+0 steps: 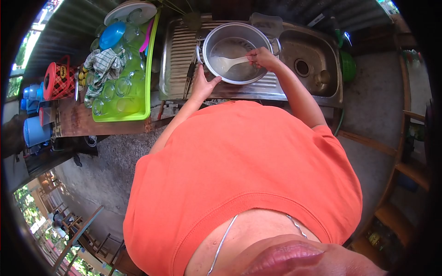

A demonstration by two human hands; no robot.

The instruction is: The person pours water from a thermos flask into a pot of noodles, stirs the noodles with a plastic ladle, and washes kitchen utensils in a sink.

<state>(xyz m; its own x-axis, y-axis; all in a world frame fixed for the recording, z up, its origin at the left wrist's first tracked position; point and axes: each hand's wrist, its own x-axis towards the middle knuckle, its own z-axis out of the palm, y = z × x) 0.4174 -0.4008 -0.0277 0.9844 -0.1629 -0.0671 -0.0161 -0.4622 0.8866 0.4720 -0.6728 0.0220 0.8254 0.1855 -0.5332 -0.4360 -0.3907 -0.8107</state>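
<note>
A large silver metal pot stands on the ridged drainboard of the sink, and a greyish, partly blurred inside shows. My right hand is closed around the handle of a white rice paddle, whose broad end is down inside the pot. At the pot's near left side is my left hand, gripping it below the left handle, thumb along the outer wall. Some of the left fingertips are hidden against the pot.
The sink basin with its drain lies to the right. On the left, a lime-green tray holds several glasses, a blue bowl and a checked cloth. A dark-handled utensil lies left of the pot. A green basket stands beyond the sink.
</note>
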